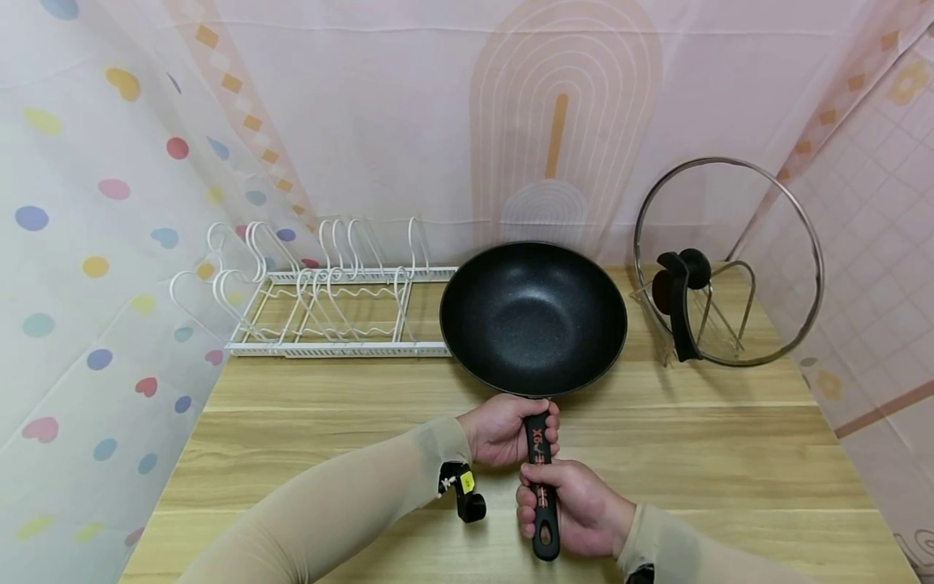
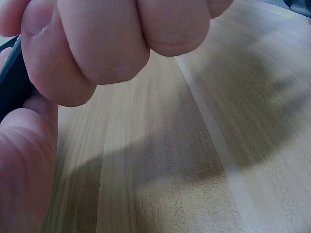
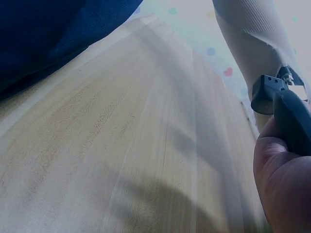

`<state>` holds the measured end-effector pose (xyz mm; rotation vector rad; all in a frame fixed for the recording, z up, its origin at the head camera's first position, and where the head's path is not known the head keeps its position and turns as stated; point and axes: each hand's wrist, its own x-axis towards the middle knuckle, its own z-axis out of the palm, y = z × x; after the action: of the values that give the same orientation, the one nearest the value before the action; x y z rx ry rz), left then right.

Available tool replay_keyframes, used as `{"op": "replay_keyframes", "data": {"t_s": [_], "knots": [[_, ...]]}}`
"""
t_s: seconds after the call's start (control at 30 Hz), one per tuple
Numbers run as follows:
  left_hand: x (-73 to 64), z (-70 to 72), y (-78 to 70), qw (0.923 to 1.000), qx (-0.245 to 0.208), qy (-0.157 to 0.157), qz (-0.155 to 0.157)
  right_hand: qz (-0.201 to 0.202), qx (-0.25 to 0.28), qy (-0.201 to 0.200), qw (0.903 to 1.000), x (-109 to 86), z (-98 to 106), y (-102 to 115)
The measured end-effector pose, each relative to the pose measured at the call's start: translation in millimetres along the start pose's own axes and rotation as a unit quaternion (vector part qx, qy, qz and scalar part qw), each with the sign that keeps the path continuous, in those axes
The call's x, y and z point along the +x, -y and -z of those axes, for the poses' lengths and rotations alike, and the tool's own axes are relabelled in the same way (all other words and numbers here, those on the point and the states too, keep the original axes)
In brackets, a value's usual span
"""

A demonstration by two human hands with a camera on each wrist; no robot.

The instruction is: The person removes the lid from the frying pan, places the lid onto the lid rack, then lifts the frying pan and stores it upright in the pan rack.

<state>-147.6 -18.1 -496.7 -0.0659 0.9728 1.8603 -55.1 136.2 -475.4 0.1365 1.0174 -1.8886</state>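
A black wok [image 1: 533, 320] with a dark non-stick inside is held by its long handle, which points toward the person. My left hand [image 1: 503, 430] grips the handle close to the pan, fingers curled round it. Lower on the handle, near the hanging hole, my right hand [image 1: 572, 504] grips it with the thumb on top. In the left wrist view the curled fingers [image 2: 107, 43] stand over the wooden table, with the dark handle [image 2: 14, 80] at the left edge. The right wrist view shows the handle end [image 3: 294, 121] above the right hand [image 3: 284, 179].
An extended white wire rack [image 1: 343, 349] stands at the back left, its right end hidden behind the wok. At the back right a glass lid [image 1: 817, 276] with a black knob leans upright in a small metal stand [image 1: 746, 312]. All stand on the wooden table [image 1: 350, 405].
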Motion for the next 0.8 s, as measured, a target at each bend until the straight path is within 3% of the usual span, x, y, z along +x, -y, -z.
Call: {"op": "replay_keyframes", "data": {"t_s": [0.8], "knots": [[-2.8, 1.2, -2.3, 0.9997, -0.008, 0.019, 0.012, 0.009, -0.004, -0.021, 0.9997, -1.3, -7.2, -1.4]]}}
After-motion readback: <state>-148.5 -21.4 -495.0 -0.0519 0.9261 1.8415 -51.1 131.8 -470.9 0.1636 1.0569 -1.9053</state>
